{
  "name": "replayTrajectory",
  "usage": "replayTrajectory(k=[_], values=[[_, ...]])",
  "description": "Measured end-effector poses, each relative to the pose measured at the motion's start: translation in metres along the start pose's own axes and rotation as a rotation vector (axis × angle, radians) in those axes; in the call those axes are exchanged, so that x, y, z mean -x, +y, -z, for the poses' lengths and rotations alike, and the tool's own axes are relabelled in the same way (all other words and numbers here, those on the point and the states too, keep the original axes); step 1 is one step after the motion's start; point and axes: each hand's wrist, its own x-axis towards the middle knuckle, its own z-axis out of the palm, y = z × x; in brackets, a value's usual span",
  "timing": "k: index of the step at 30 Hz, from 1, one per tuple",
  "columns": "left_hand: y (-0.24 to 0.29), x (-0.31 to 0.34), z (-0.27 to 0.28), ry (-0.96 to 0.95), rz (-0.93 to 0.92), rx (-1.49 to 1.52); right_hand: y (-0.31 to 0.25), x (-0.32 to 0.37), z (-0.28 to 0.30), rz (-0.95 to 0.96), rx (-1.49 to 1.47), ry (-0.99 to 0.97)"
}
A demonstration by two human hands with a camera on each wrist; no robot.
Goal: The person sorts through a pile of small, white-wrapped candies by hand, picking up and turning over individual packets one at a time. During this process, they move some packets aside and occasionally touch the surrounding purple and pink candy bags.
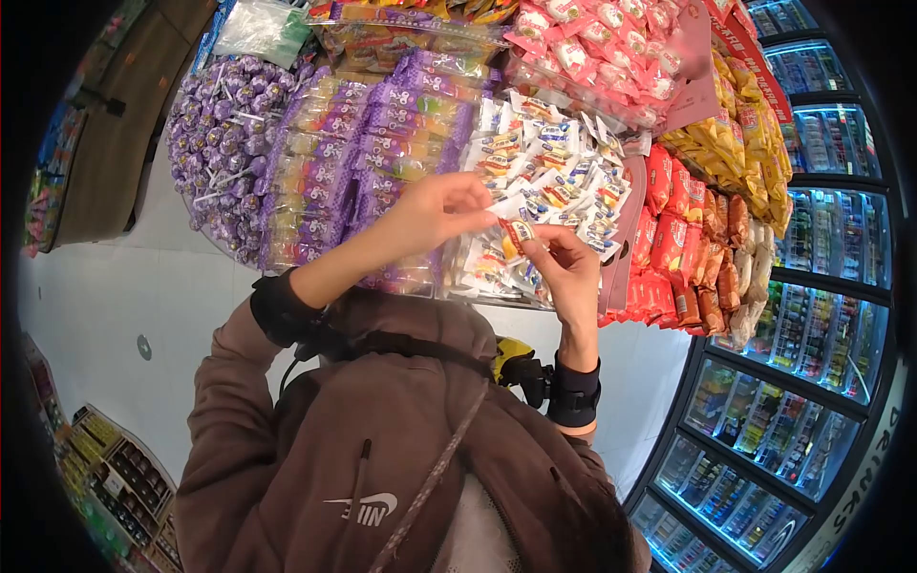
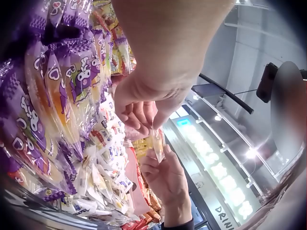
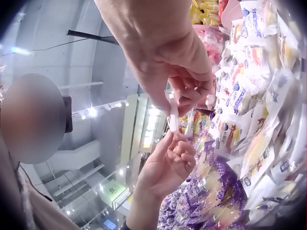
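Note:
A small wrapped candy packet [image 1: 516, 239], white with red and yellow print, is held between both hands over a heap of white packets [image 1: 549, 158]. My left hand [image 1: 447, 208] pinches its left end between thumb and fingers. At the other end, the thumb and fingers of my right hand [image 1: 565, 272] grip it. In the left wrist view the wrapper [image 2: 157, 143] looks see-through with something pale yellow inside, and the right hand [image 2: 165, 177] holds it from below. Edge-on in the right wrist view, the packet spans the narrow gap between the fingertips of both hands.
Purple-wrapped jelly packs [image 1: 406, 134] and purple lollipops [image 1: 224, 143] lie to the left. Pink packets [image 1: 602, 43] fill a raised bin behind. Red packets [image 1: 669, 239] and yellow bags [image 1: 735, 143] are stacked at right, before lit drink shelves [image 1: 836, 248].

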Motion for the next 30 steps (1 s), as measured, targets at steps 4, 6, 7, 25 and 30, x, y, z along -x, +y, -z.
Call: replayTrajectory(k=[4,6,7,25,30], values=[[0.003,0.002,0.005,-0.146,0.142,0.145,0.009,-0.008,0.008,-0.013,-0.110,0.056],[0.005,0.003,0.003,-0.154,0.199,0.122,0.013,-0.013,0.010,-0.018,-0.124,0.057],[0.006,0.002,0.003,-0.166,0.204,0.104,0.014,-0.016,0.011,-0.021,-0.130,0.057],[0.031,-0.020,-0.002,0.059,-0.056,-0.487,0.004,-0.039,0.045,0.193,-0.007,0.166],[0.015,-0.013,-0.001,-0.002,-0.326,-0.859,0.016,-0.031,0.065,0.148,0.209,0.232]])
